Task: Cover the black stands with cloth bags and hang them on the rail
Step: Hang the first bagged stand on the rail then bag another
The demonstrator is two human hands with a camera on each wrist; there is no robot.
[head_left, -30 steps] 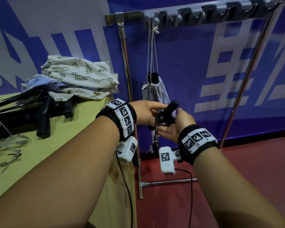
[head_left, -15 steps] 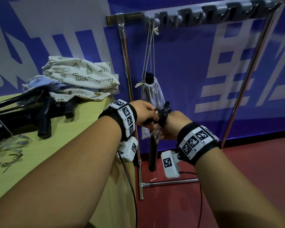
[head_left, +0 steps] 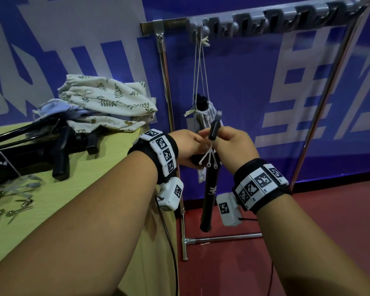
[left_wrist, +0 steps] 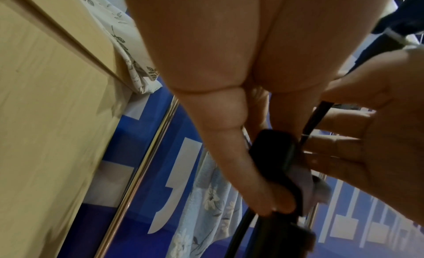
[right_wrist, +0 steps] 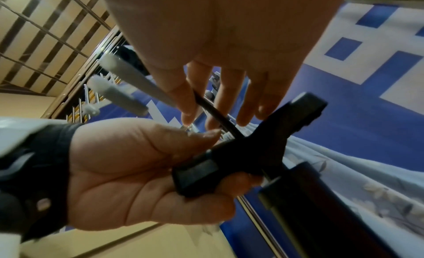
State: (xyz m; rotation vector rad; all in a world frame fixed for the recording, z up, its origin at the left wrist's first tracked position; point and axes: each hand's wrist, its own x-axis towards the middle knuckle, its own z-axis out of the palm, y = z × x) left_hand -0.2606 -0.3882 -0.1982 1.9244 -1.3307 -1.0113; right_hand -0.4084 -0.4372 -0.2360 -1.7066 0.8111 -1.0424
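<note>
A folded black stand (head_left: pixel 209 193) hangs upright off the table's right edge, in front of the rail (head_left: pixel 265 16). My left hand (head_left: pixel 188 148) grips its black head block (left_wrist: pixel 273 153) from the left. My right hand (head_left: pixel 229 144) curls round the thin upper arm (right_wrist: pixel 213 113) that sticks up between both hands. White ribs (head_left: pixel 208 160) fan out just below the hands. Behind them a bagged stand (head_left: pixel 203 116) hangs by its drawstrings from a rail hook. A pile of leaf-print cloth bags (head_left: pixel 107 101) lies on the table.
More black stands (head_left: pixel 30 146) lie across the yellow-green table (head_left: pixel 83 189), with several small metal clips (head_left: pixel 11 208) near its left edge. The rail's chrome posts (head_left: pixel 169 116) stand on a red floor (head_left: pixel 286 242) before a blue and white banner.
The stand has swung from tilted to upright, and its tube now hangs lower toward the floor. Both hands shifted their hold near its head; the hanging bag swayed slightly.
</note>
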